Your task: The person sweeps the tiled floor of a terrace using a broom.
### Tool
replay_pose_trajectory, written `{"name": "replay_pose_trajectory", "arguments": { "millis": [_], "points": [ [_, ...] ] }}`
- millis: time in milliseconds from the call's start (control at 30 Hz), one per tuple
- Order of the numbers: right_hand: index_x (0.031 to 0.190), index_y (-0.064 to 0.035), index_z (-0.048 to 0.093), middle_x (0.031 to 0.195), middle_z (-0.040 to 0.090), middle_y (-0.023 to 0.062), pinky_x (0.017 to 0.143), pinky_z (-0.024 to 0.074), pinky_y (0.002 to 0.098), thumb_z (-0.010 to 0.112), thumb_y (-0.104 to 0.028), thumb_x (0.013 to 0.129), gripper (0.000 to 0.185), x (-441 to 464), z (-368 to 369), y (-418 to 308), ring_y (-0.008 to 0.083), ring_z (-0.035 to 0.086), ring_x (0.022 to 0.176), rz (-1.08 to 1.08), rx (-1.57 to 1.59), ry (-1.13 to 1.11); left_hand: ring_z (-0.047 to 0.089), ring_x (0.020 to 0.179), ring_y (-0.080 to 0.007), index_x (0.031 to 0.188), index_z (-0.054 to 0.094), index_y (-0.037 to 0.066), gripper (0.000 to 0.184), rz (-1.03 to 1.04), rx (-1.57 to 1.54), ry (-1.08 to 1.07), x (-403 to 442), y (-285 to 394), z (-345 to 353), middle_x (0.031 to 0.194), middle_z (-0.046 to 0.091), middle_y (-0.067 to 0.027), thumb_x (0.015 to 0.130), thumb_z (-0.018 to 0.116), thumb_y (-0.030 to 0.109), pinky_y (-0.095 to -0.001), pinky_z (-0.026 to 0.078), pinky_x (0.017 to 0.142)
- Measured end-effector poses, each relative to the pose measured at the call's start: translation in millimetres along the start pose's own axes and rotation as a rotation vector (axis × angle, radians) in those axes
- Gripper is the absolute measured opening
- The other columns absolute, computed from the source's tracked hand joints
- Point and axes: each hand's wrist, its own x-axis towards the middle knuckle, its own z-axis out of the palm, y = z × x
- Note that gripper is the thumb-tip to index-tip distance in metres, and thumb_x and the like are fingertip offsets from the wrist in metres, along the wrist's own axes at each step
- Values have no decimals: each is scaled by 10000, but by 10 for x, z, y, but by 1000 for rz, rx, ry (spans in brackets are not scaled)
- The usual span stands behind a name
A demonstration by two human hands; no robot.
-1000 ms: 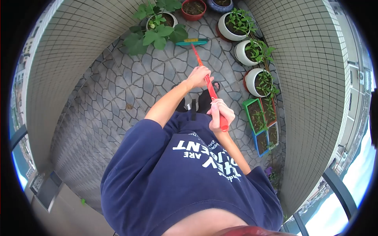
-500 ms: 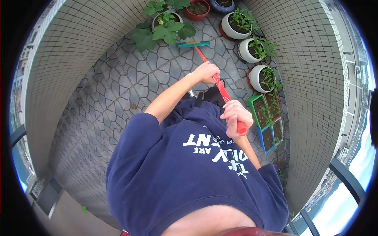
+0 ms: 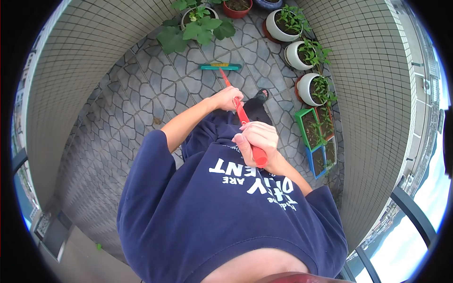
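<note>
Both my hands grip the red pole of a long-handled broom (image 3: 241, 113). Its wide teal head (image 3: 220, 67) has a yellow strip along it and rests on the stone-patterned floor ahead of me. My left hand (image 3: 228, 98) is wrapped round the pole lower down, nearer the head. Close to my belly, my right hand (image 3: 258, 139) is closed round the top part, and the rounded red end sticks out below it. The bristles or edge under the head are too small to make out.
A leafy plant in a white pot (image 3: 200, 29) stands beyond the broom head, beside a red pot (image 3: 237, 8). Along the right wall are several white pots (image 3: 309, 89) and a green planter box (image 3: 306, 129). Tiled walls (image 3: 373, 94) curve round both sides. My foot (image 3: 262, 95) shows on the floor.
The broom head has come back toward me and left, away from the pots. Both hands have shifted left with the pole, and my foot has come into view.
</note>
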Motion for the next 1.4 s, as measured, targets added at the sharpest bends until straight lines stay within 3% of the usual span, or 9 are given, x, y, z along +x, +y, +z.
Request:
{"name": "replay_pose_trajectory", "arguments": {
  "millis": [200, 367, 467, 567, 700, 933, 967, 1100, 1400],
  "points": [
    [717, -64, 680, 599, 565, 36, 571, 509, 318, 810, -132, 679, 152, 189, -94, -117, 220, 625, 579, -293, 276, -147, 636, 785, -338, 631, 580, 44, 364, -32, 111, -68, 120, 429, -299, 678, 607, -120, 854, 745, 278, -456, 494, 712],
    [718, -5, 671, 580, 581, 49, 604, 552, 338, 658, -7, 778, 61, 26, -105, -15, 224, 585, 507, -187, 182, -50, 667, 1044, -313, 1056, 716, 88, 305, -87, 205, 97, 263, 548, -195, 1001, 722, -95, 841, 791, 290, -441, 525, 881],
    [698, -5, 626, 577, 577, 63, 582, 532, 343, 666, 38, 797, 116, -163, -26, 298, 236, 596, 523, -185, 165, 65, 653, 1125, -313, 1114, 695, 92, 371, -126, 284, 267, 242, 606, 16, 1116, 722, -76, 823, 821, 285, -453, 513, 948],
    [640, -51, 606, 573, 558, 52, 536, 465, 321, 808, -13, 705, 216, -277, 63, 350, 235, 559, 500, -176, 170, 118, 664, 1140, -308, 1093, 705, 83, 370, -89, 5, 448, 127, 982, 252, 1138, 734, -79, 802, 854, 256, -443, 514, 972],
    [685, -60, 654, 572, 552, 39, 517, 426, 328, 838, -58, 702, 185, -482, 186, 372, 212, 531, 495, -214, 293, 43, 681, 1158, -302, 899, 686, 14, 160, -148, -86, 595, 32, 1082, 666, 1084, 745, -113, 883, 803, 122, -426, 525, 1000],
    [809, -37, 714, 636, 599, 74, 549, 461, 378, 871, -250, 787, 266, -690, 402, 119, 243, 604, 555, -43, 400, -421, 700, 979, -269, 873, 678, 7, 114, -253, -219, 747, -411, 1087, 1067, 833, 699, -99, 966, 685, 74, -374, 545, 920],
    [703, -49, 660, 582, 546, 76, 527, 441, 400, 862, -283, 801, 325, -746, 460, 82, 260, 574, 531, -98, 400, -454, 694, 937, -272, 823, 671, 11, 154, -222, -200, 734, -499, 1067, 1109, 813, 697, -99, 966, 670, 70, -384, 527, 936],
    [525, -79, 446, 486, 442, 72, 473, 372, 398, 859, -204, 764, 493, -1181, 795, 35, 274, 485, 463, -207, 267, -398, 661, 829, -284, 710, 593, 38, 266, -83, 84, 783, -847, 1061, 1242, 756, 635, -92, 902, 749, 136, -427, 491, 953],
    [531, -83, 441, 494, 420, 45, 451, 327, 365, 751, -28, 676, 347, -1393, 1995, -659, 238, 445, 433, -228, 304, -258, 557, 681, -334, 612, 478, 28, 381, -35, 91, 664, -2211, 989, 921, 636, 499, -109, 872, 743, 115, -420, 512, 902]
  ]
}}
